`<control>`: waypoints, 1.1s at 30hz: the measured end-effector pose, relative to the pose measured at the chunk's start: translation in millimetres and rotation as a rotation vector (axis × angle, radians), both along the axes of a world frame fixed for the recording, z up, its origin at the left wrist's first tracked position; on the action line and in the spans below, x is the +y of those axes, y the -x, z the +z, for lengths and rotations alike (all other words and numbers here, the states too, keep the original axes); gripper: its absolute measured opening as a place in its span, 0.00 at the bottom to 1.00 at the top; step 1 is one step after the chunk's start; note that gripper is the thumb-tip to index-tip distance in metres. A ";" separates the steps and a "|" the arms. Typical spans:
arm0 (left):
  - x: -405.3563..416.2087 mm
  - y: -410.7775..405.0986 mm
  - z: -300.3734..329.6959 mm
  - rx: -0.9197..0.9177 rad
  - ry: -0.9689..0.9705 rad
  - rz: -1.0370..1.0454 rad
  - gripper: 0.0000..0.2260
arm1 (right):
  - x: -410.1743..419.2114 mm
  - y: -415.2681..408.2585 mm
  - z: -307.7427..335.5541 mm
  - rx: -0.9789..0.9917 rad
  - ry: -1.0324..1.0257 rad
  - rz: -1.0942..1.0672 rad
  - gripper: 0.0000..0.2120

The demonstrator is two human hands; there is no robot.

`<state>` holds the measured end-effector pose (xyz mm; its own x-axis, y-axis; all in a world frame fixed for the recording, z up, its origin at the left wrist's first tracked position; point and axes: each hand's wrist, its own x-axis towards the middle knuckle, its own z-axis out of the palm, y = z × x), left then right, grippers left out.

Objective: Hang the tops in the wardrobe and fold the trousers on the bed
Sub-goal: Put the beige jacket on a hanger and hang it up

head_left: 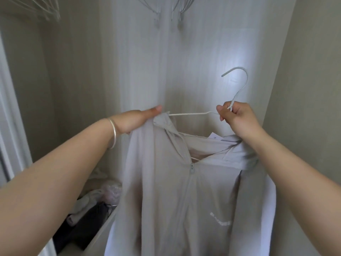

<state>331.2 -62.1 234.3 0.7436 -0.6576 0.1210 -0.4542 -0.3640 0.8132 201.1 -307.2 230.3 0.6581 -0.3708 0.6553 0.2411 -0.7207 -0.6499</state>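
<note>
A pale grey zip-up hooded top [175, 196] hangs in front of me inside the wardrobe, partly on a white wire hanger [238, 84]. My right hand [234, 117] grips the hanger's neck just below the hook, which points up and left. My left hand [136, 119] pinches the top's left shoulder at the collar, by the hanger's left arm. The zip is open at the neck and a white label shows inside. No trousers or bed are in view.
The wardrobe's pale back wall [166, 61] is straight ahead. Several empty white hangers [177, 13] hang at the top centre, more hangers [46, 8] at the top left. A heap of dark and light clothes [88, 215] lies at the lower left.
</note>
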 end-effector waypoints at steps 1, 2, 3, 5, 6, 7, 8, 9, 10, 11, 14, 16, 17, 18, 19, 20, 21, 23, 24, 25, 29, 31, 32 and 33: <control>-2.6 -0.4 -2.4 0.111 -0.007 -0.072 0.27 | 1.5 -0.3 -0.7 0.011 0.027 -0.006 0.18; -5.5 -1.6 -4.6 0.160 -0.004 -0.111 0.23 | 2.2 -0.6 -1.8 0.026 0.056 -0.010 0.18; -7.8 -2.3 -6.4 0.150 -0.015 -0.126 0.18 | 3.3 -0.9 -3.1 0.041 0.080 -0.012 0.19; -11.9 0.3 -8.1 0.089 -0.004 -0.142 0.11 | 4.0 -1.9 -5.5 0.063 0.124 -0.019 0.19; -14.6 2.4 -9.0 0.066 0.043 -0.131 0.10 | 4.1 -2.2 -6.3 0.073 0.138 -0.019 0.19; -17.5 3.7 -10.4 0.047 0.117 -0.114 0.09 | 4.4 -2.4 -6.9 0.087 0.152 -0.013 0.19; -20.7 5.0 -11.7 0.033 0.221 -0.090 0.09 | 4.5 -3.0 -7.7 0.111 0.174 -0.009 0.19; -24.0 7.7 -12.3 0.022 0.340 -0.068 0.10 | 5.0 -4.6 -9.6 0.143 0.209 -0.017 0.19; -27.9 14.3 -10.9 0.037 0.475 -0.045 0.11 | 5.6 -6.8 -12.3 0.181 0.258 -0.044 0.19; -32.5 20.1 -9.0 0.097 0.636 -0.040 0.11 | 6.7 -9.5 -14.7 0.218 0.311 -0.088 0.18; -37.0 34.3 -7.9 0.441 0.993 -0.101 0.11 | 8.5 -14.9 -14.9 0.225 0.380 -0.254 0.15; -32.8 33.4 -23.3 0.384 0.898 -0.128 0.16 | 3.5 -15.2 -9.9 0.152 0.352 -0.344 0.15; -29.7 29.8 -33.6 0.171 0.757 -0.113 0.19 | 0.2 -14.0 -6.7 0.114 0.311 -0.351 0.15; -26.4 26.7 -39.7 -0.156 0.597 -0.097 0.23 | -2.2 -12.5 -3.1 0.076 0.254 -0.327 0.15; -23.5 21.8 -41.9 -0.510 0.440 -0.068 0.26 | -3.4 -11.7 -0.3 0.044 0.191 -0.277 0.15; -23.3 17.6 -40.6 -0.778 0.304 -0.050 0.27 | -2.7 -11.5 1.9 0.020 0.144 -0.218 0.15; -25.5 13.8 -35.7 -0.906 0.159 -0.043 0.28 | 0.1 -11.2 3.8 0.009 0.121 -0.167 0.15; -33.5 9.8 -24.0 -0.954 -0.133 0.055 0.26 | 6.3 -11.6 5.6 0.009 0.127 -0.094 0.15; -37.9 8.8 -21.1 -0.956 -0.242 0.120 0.21 | 7.6 -12.1 5.5 0.017 0.144 -0.073 0.15; -41.9 8.6 -19.8 -0.963 -0.258 0.150 0.17 | 8.9 -11.7 5.6 0.028 0.163 -0.060 0.15; -48.7 -7.4 -26.6 -0.750 0.029 0.078 0.14 | 4.9 -7.4 5.3 0.140 0.219 -0.026 0.14; -45.7 -25.2 -32.1 -0.734 0.117 0.126 0.15 | -6.7 1.2 8.8 0.233 0.244 -0.048 0.07; -44.1 -33.2 -33.5 -0.726 0.155 0.151 0.14 | -16.0 7.8 10.9 0.309 0.248 -0.093 0.08; -42.2 -41.0 -33.9 -0.710 0.194 0.170 0.15 | -25.2 16.9 12.9 0.410 0.263 -0.151 0.15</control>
<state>372.1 -104.3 200.4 0.5332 -0.4583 0.7111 -0.8432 -0.3559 0.4029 184.1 -332.4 243.2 0.8325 -0.3392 0.4381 -0.1156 -0.8796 -0.4614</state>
